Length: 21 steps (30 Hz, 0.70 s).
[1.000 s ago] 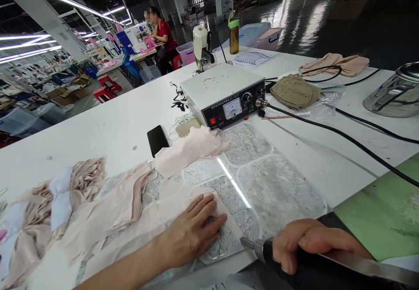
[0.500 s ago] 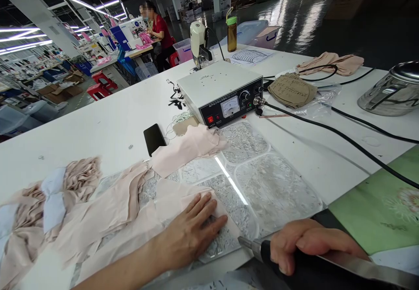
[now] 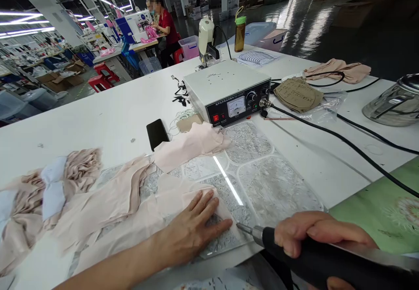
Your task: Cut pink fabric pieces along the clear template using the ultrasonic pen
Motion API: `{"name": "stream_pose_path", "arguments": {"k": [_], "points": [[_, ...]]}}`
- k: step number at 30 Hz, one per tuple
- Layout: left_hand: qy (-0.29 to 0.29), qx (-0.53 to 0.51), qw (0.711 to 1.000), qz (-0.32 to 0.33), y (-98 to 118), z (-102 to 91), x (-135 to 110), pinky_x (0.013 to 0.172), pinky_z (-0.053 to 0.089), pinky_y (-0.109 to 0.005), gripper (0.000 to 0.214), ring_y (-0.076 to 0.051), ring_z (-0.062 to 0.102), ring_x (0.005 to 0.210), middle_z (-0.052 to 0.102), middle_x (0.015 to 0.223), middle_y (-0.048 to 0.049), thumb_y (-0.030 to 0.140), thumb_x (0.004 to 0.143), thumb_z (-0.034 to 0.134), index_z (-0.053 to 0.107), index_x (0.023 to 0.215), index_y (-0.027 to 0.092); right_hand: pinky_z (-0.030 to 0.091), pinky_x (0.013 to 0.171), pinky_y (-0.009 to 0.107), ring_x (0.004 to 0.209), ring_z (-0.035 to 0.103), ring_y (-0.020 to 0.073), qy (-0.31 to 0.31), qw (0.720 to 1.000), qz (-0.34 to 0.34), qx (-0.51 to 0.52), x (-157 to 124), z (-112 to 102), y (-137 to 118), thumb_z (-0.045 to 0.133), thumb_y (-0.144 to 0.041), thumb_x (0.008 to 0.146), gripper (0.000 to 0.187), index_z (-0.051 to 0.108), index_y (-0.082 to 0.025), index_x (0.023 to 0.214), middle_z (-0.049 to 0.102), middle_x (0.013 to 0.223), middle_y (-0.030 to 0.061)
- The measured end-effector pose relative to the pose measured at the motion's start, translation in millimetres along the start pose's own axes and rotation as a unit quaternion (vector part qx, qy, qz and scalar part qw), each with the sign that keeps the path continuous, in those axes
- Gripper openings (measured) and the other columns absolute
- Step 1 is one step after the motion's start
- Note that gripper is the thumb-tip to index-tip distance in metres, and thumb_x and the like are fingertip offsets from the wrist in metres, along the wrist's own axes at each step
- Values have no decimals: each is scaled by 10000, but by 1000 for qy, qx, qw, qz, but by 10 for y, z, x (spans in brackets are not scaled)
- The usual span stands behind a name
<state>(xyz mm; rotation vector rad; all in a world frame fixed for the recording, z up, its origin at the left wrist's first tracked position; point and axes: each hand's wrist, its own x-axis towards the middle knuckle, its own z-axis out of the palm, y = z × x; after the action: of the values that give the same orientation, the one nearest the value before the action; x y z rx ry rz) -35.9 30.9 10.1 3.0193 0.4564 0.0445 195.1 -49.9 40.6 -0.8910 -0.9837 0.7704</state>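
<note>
My left hand [image 3: 193, 229] lies flat, fingers stretched, pressing a pale pink fabric piece [image 3: 170, 207] onto a scratched clear glass plate [image 3: 278, 185] near the table's front edge. My right hand [image 3: 314, 235] is wrapped round the black handle of a cutting tool [image 3: 304, 259]. Its metal tip [image 3: 244, 227] points left and sits at the fabric's edge, just right of my left fingertips. A black cable [image 3: 343, 144] runs from the tool's white control box [image 3: 229, 91].
More pink fabric pieces [image 3: 108, 203] and a bunched stack [image 3: 49, 189] lie at left. A black phone [image 3: 157, 134], a brown bottle [image 3: 240, 35], a steel pot [image 3: 393, 100] and a green cloth [image 3: 379, 213] are on the white table. A person in red sits at a far sewing machine.
The tool's tip has moved left and up, closer to my left fingertips and the fabric edge. My left hand stays pressed on the fabric. The view shifted slightly.
</note>
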Motion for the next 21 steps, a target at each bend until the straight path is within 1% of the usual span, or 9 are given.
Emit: {"name": "stream_pose_path", "arguments": {"k": [4, 8, 10, 13, 18, 21], "points": [[29, 3, 1000, 1, 14, 36, -11, 1037, 385, -619, 598, -443, 313, 1380, 425, 1388, -210, 95, 841, 544, 427, 1415, 214, 558, 618, 353, 661, 601, 193, -15, 999, 23, -28, 93, 29, -23, 562, -318, 871, 121, 575, -304, 990, 585, 743, 28], [29, 10, 1000, -1, 31, 24, -5, 1053, 371, -607, 596, -426, 308, 1383, 428, 1394, -188, 163, 848, 591, 415, 1413, 237, 570, 645, 344, 691, 615, 185, -53, 998, 7, -35, 125, 10, 4, 578, -309, 876, 121, 580, -291, 995, 593, 777, 26], [25, 11, 1000, -1, 37, 13, 2, 1044, 379, -607, 591, -429, 325, 1372, 438, 1381, -195, 186, 851, 600, 416, 1410, 236, 571, 677, 347, 721, 614, 183, -46, 999, 16, -23, 105, 17, 22, 577, -321, 878, 138, 577, -276, 1008, 591, 811, 31], [27, 13, 1000, -2, 43, 19, 7, 1026, 395, -607, 556, -436, 357, 1351, 461, 1345, -211, 204, 867, 594, 428, 1397, 228, 562, 714, 347, 749, 601, 181, -19, 999, 44, -14, 68, 63, 30, 561, -314, 886, 134, 567, -270, 1012, 581, 831, 36], [39, 9, 999, -4, 49, 62, -2, 1051, 364, -605, 568, -418, 335, 1364, 448, 1366, -198, 211, 856, 611, 424, 1392, 224, 549, 659, 348, 691, 577, 186, -3, 999, 38, -38, 78, 168, 1, 555, -322, 879, 94, 565, -284, 964, 564, 776, 30], [41, 7, 999, -3, 49, 72, -6, 1055, 358, -606, 575, -419, 337, 1360, 461, 1351, -195, 216, 847, 623, 429, 1389, 218, 547, 652, 353, 697, 581, 194, 7, 998, 41, -42, 98, 194, -1, 568, -330, 868, 104, 561, -282, 960, 565, 771, 31]]}}
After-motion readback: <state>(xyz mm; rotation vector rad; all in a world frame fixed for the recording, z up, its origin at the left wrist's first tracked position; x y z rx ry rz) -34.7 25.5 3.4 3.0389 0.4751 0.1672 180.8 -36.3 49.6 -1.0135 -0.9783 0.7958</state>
